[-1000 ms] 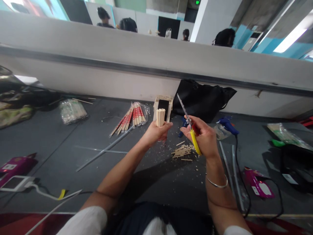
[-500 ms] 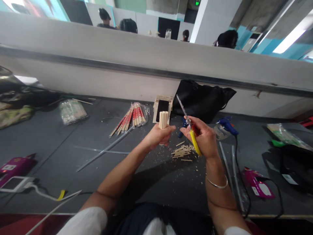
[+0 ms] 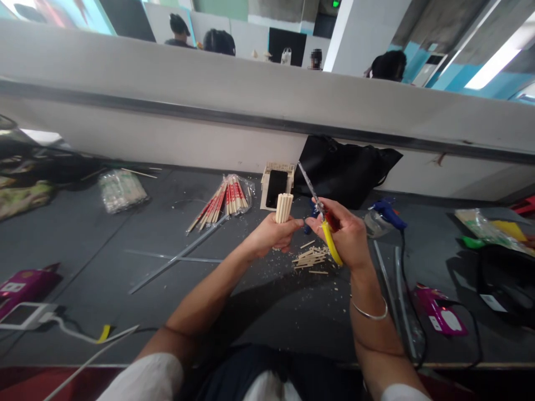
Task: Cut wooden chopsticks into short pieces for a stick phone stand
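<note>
My left hand (image 3: 276, 234) is closed around a bundle of pale wooden sticks (image 3: 284, 207), held upright with their top ends roughly level. Its thumb points right. In my right hand (image 3: 345, 231) are scissors (image 3: 330, 240) with yellow and red handles. Their long, narrow metal blade points up and to the left, close to the bundle but apart from it. Below and between the hands lie short cut stick pieces (image 3: 311, 258) among pale crumbs on the dark table (image 3: 267, 312). The lower ends of the bundle are hidden by my fingers.
Red-wrapped chopsticks (image 3: 225, 199) fan out of a plastic bag. A phone (image 3: 277, 188) rests on a wooden stand near a black bag (image 3: 334, 170). Right are a blue glue gun (image 3: 388, 214) and a purple device (image 3: 441, 312). Clear strips (image 3: 179, 257) lie left.
The bundle in my left hand has shifted slightly right and tilted a little to the right. My right hand and the scissors have moved only slightly left.
</note>
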`<state>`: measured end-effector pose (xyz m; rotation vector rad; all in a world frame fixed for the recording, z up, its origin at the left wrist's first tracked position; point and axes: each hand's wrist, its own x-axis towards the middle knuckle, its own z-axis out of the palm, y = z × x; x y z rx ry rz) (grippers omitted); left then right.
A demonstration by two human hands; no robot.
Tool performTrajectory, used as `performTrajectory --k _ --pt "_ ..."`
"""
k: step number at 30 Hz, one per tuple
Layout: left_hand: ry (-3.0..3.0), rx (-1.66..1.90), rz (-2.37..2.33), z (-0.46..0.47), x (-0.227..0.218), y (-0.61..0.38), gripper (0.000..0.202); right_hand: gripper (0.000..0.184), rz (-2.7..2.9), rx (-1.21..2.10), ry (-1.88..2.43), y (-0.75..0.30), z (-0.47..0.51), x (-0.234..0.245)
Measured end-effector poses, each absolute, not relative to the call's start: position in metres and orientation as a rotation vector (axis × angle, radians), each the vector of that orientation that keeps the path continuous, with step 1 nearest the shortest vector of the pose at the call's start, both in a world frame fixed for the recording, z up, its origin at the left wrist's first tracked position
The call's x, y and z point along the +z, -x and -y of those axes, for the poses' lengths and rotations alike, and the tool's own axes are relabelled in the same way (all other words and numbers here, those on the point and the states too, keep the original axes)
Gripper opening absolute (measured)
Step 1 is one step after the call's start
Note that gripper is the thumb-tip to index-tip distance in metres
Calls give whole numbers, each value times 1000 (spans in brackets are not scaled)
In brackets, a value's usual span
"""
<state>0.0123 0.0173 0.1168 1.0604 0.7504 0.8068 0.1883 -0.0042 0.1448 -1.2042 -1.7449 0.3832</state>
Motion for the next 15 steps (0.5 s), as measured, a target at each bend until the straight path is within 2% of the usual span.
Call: performTrajectory --k 15 --pt "-1411 987 -1229 -23 120 -14 44 34 1735 390 1199 -187 5 145"
